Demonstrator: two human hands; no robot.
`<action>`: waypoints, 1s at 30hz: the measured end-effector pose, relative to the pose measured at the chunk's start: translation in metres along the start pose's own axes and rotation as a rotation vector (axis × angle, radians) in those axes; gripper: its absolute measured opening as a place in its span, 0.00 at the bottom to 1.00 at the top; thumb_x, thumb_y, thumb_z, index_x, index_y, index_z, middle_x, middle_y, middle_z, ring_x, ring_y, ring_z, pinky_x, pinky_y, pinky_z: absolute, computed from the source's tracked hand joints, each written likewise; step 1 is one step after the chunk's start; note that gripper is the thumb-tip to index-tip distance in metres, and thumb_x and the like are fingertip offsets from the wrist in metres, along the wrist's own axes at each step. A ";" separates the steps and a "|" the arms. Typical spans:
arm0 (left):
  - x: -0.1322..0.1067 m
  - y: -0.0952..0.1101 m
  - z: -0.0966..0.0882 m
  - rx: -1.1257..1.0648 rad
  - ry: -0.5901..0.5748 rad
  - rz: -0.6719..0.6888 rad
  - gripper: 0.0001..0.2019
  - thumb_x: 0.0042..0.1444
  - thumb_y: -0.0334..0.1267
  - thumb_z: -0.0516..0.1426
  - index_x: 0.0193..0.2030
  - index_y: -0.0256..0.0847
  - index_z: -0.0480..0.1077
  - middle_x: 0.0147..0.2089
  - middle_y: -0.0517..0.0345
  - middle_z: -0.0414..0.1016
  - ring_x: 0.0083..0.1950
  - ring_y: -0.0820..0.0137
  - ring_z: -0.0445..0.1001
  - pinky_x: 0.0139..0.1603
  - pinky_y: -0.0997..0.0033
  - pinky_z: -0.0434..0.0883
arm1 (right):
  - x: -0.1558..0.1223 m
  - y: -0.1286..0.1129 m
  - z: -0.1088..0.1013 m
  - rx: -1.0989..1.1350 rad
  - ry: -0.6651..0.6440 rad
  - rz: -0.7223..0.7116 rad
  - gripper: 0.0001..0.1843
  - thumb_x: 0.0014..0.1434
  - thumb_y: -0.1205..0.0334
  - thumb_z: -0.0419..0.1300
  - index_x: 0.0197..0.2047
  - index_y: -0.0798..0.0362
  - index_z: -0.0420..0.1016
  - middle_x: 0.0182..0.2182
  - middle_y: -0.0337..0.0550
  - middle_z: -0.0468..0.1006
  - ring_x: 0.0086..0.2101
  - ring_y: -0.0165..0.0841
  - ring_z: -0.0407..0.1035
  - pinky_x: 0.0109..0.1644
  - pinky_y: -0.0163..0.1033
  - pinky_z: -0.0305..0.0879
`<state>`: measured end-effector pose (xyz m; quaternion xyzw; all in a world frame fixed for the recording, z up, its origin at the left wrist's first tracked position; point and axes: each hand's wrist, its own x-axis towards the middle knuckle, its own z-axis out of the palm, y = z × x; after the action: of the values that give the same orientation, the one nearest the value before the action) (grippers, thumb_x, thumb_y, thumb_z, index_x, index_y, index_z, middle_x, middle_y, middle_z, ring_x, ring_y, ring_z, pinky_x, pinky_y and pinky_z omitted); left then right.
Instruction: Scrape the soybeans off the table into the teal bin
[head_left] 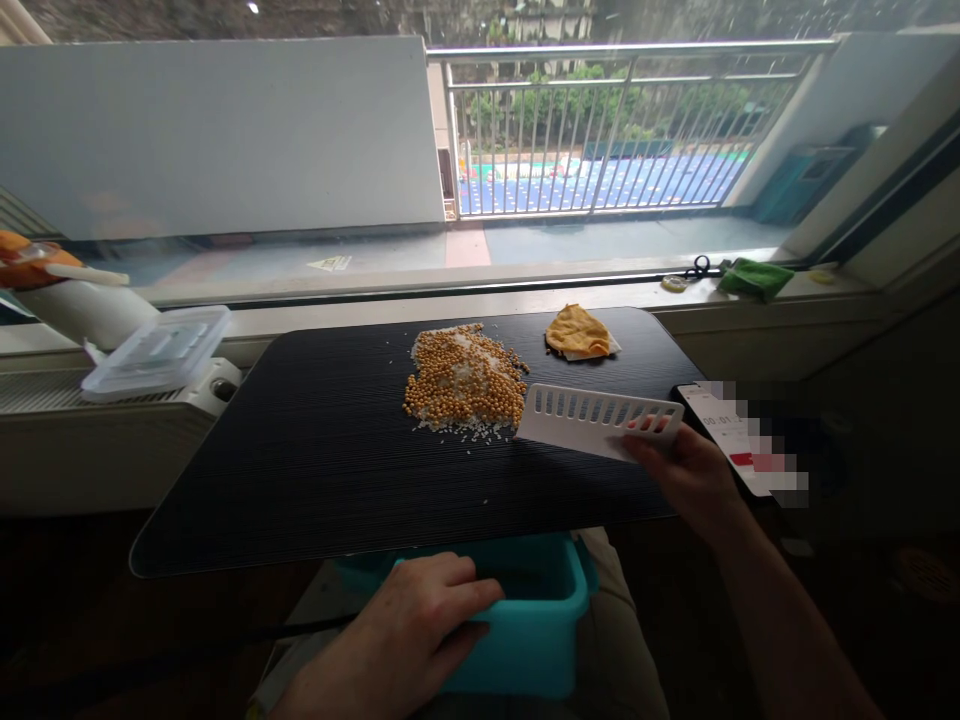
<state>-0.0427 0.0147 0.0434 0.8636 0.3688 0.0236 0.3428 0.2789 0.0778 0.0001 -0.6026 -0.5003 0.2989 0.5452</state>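
Head view had the right hand [694, 475] gripping a white slotted scraper [574, 430], its far end right by the pile of beans and white grains [469, 380] on the desk [315, 470]. Left hand [427, 610] gripped the teal bin [525, 650] below. Looked like the gathering step imo; next move called for a low, flat edge.

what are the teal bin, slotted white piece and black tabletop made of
Teal bin: likely moulded plastic, smooth with a soft sheen, judging by its rounded rim.
Slotted white piece: probably thin, stiff plastic; smooth face, clean rounded slots.
Black tabletop: perhaps wood-look laminate or wood, satin, from its fine grain lines.
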 end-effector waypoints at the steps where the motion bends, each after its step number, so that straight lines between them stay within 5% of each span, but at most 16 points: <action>1: 0.000 0.000 0.000 0.003 -0.001 0.000 0.10 0.62 0.27 0.60 0.47 0.44 0.73 0.40 0.60 0.72 0.40 0.67 0.72 0.40 0.72 0.64 | -0.001 0.000 0.000 -0.002 0.005 0.012 0.18 0.48 0.47 0.71 0.37 0.50 0.79 0.34 0.43 0.81 0.37 0.40 0.76 0.43 0.47 0.75; 11: -0.002 -0.001 0.000 0.016 0.010 0.005 0.12 0.61 0.26 0.60 0.49 0.44 0.73 0.41 0.60 0.72 0.41 0.66 0.73 0.40 0.72 0.64 | -0.008 0.007 -0.001 0.054 -0.081 0.025 0.16 0.48 0.48 0.72 0.37 0.49 0.80 0.35 0.43 0.83 0.38 0.39 0.77 0.46 0.46 0.75; 17: -0.012 -0.011 -0.001 0.035 0.052 0.006 0.13 0.61 0.25 0.59 0.49 0.44 0.73 0.41 0.59 0.73 0.40 0.66 0.74 0.40 0.72 0.64 | -0.023 0.001 0.036 0.173 -0.111 -0.007 0.12 0.51 0.50 0.70 0.35 0.47 0.79 0.35 0.40 0.82 0.38 0.37 0.76 0.46 0.43 0.75; 23: -0.038 -0.032 0.004 0.036 0.122 -0.028 0.18 0.60 0.24 0.58 0.53 0.48 0.71 0.44 0.59 0.73 0.42 0.67 0.74 0.43 0.72 0.65 | -0.033 -0.007 0.071 0.121 -0.359 -0.032 0.09 0.59 0.55 0.64 0.39 0.49 0.80 0.35 0.41 0.82 0.37 0.36 0.75 0.45 0.41 0.72; 30: -0.050 -0.040 -0.003 0.090 0.136 -0.059 0.13 0.58 0.24 0.56 0.46 0.46 0.73 0.40 0.60 0.73 0.39 0.67 0.74 0.37 0.74 0.65 | -0.055 -0.015 0.061 0.121 -0.574 -0.022 0.08 0.61 0.56 0.62 0.40 0.50 0.79 0.35 0.42 0.80 0.36 0.35 0.74 0.41 0.38 0.72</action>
<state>-0.1051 0.0034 0.0318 0.8633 0.4173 0.0553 0.2785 0.2025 0.0474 -0.0098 -0.4542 -0.6218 0.4804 0.4198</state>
